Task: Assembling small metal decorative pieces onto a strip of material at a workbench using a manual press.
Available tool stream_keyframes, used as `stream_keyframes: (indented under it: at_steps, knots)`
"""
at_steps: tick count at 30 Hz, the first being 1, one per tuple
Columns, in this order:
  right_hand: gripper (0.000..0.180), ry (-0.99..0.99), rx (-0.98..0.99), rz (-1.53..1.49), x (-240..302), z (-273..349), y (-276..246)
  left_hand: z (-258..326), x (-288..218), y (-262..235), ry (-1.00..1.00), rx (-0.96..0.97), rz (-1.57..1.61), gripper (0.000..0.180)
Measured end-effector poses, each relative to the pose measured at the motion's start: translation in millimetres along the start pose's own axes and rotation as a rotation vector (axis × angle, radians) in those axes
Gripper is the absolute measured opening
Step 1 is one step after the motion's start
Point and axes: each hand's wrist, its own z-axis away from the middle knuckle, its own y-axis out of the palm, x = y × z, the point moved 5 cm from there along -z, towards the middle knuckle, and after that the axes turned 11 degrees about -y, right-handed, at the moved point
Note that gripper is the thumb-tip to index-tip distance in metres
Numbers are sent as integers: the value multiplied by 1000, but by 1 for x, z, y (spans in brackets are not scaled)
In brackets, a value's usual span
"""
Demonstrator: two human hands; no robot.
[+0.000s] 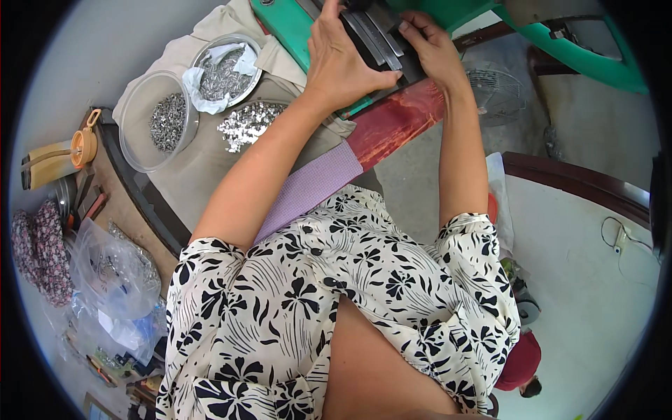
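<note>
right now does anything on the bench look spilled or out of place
One thing: a loose heap of small metal parts lies straight on the beige cloth, outside the clear plastic tub and the metal bowl. Both hands rest at the green machine.

Metal, plastic, cloth on the bench
Shiny metal bits [246, 124] heaped on matt beige cloth [203, 168]; clear plastic tub [143, 150]; glossy red-brown wooden rail [399, 119].
</note>
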Motion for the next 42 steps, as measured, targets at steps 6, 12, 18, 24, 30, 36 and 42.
stream_keyframes:
  at_steps: [6,12,18,24,30,36,42]
  knots:
    - [32,-254,-35,303,10,-7,10,1,0,-3,19,-25,24,126]
    - [31,-232,-30,68,0,-8,11,1,-2,-1,41,-34,1,126]
    - [29,-147,-84,25,-2,-6,7,-1,0,1,17,-30,58,121]
    - [21,-546,-689,575,94,45,-28,8,21,-10,46,31,81,137]
    - [70,-702,-1106,364,137,57,-212,13,17,-18,67,58,-39,103]
    - [81,-690,-859,276,141,8,-262,9,11,-14,2,-1,-59,90]
    - [47,-289,-600,359,163,-36,-423,-7,4,-3,4,-54,-181,89]
